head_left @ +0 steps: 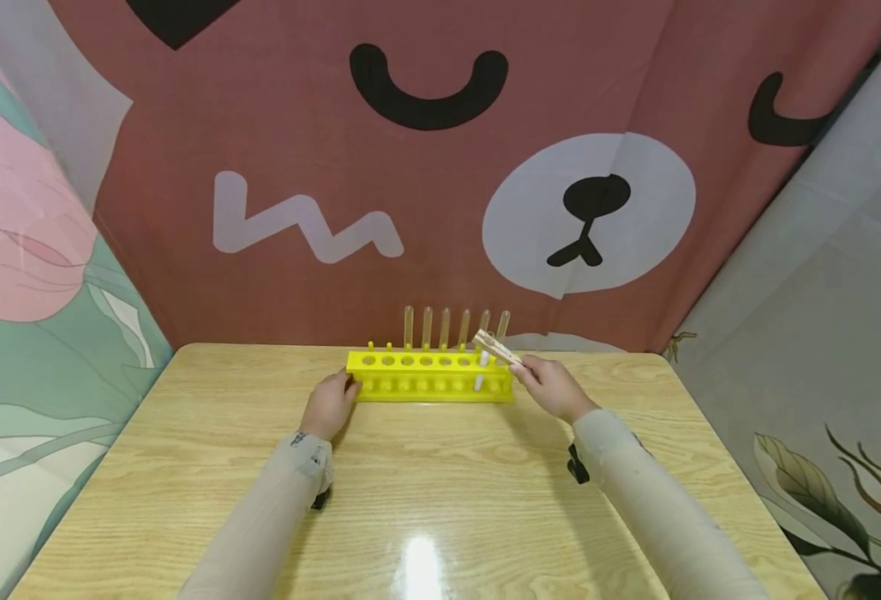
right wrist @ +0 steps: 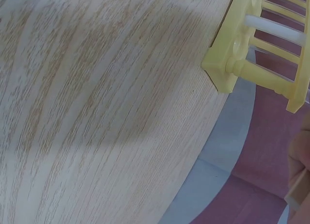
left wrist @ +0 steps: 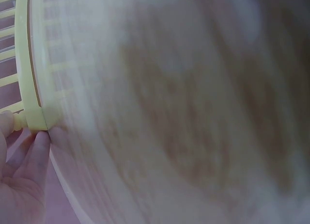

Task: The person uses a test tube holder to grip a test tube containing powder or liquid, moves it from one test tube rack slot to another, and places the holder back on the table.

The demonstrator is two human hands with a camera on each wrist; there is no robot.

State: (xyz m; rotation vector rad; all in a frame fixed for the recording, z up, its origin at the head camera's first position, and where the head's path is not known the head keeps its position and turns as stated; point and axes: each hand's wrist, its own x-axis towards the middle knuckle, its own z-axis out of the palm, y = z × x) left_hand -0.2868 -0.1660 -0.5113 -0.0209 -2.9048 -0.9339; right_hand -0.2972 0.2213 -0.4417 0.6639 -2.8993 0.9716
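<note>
A yellow test tube rack (head_left: 425, 395) stands near the table's far edge. My left hand (head_left: 329, 404) grips its left end, thumb and fingers at the corner in the left wrist view. In my right hand (head_left: 554, 390) I hold a wooden test tube clamp (head_left: 498, 348), slanting up and left over the rack's right end. Just below the clamp, a white tube (right wrist: 276, 29) stands in a hole near that end. Whether the clamp touches this tube I cannot tell. Several clear test tubes (head_left: 446, 327) sit upside down on the rack's back pegs.
The wooden table (head_left: 380, 492) extends in front of the rack and to both sides. A brown cloth (head_left: 297, 300) with a printed face hangs right behind the table. Patterned cloths hang at left (head_left: 35, 350) and right (head_left: 785, 333).
</note>
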